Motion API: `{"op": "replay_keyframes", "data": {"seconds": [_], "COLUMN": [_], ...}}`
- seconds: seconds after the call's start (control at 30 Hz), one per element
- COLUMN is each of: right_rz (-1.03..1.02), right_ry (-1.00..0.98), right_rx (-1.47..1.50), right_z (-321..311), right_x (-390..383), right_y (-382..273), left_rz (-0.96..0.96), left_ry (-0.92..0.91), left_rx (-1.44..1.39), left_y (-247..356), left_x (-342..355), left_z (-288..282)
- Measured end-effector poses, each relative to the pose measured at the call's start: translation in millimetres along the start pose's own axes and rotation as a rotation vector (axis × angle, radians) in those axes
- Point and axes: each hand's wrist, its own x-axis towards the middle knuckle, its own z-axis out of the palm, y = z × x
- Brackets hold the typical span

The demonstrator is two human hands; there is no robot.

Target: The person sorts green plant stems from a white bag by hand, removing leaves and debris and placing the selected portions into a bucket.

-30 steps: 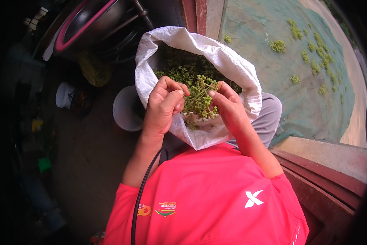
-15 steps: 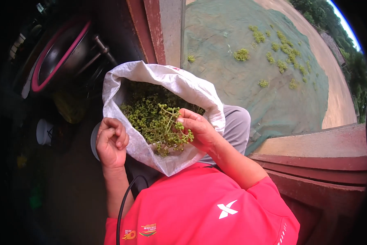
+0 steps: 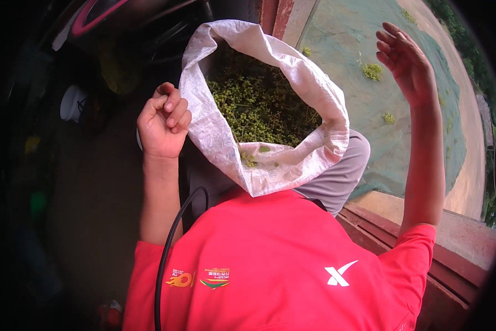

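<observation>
A white woven sack point(image 3: 212, 140) stands with its mouth wide apart between my legs. Clusters of small green berries on thin stems point(image 3: 259, 105) fill its inside, and a few bits lie on the folded front rim. My left hand point(image 3: 165, 121) is beside the sack's left rim, fingers curled in, with nothing visible in them; whether it touches the sack I cannot tell. Raised well out to the right, my right hand point(image 3: 405, 63) has its fingers stretched and holds nothing. Beyond it, small green berry clusters point(image 3: 372, 71) lie scattered over a green net sheet point(image 3: 342, 105).
A red and pale door sill point(image 3: 391, 218) runs along the right, with the sheet on ground outside. At the dark upper left is a pink-rimmed basin point(image 3: 93, 16). A white container point(image 3: 71, 103) stands on the floor at left. A black cable point(image 3: 173, 243) hangs over my shirt.
My right hand has let go of the berry cluster it held over the sack and swung up and out to the right. The view has shifted; my left hand stays curled by the sack.
</observation>
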Motion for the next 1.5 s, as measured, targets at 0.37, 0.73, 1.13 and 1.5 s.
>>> {"op": "replay_keyframes", "data": {"seconds": [0.37,0.73,1.13,1.5], "right_rz": [-0.012,-0.132,0.124,0.195], "right_ry": [-0.378,-0.274,0.116,0.283], "right_rx": [-1.461,-1.435,-0.685,-0.372], "right_z": [168,187,144,156], "right_x": [46,40,-4,-58], "right_y": [166,233,210,183], "left_rz": [-0.035,-0.084,-0.14,-0.208], "left_ry": [-0.04,0.041,0.021,0.054], "left_rx": [-0.012,0.017,0.12,0.394], "left_y": [-5,-15,-25,-47], "left_x": [-5,-12,-11,-15], "left_z": [19,15,20,37]}}
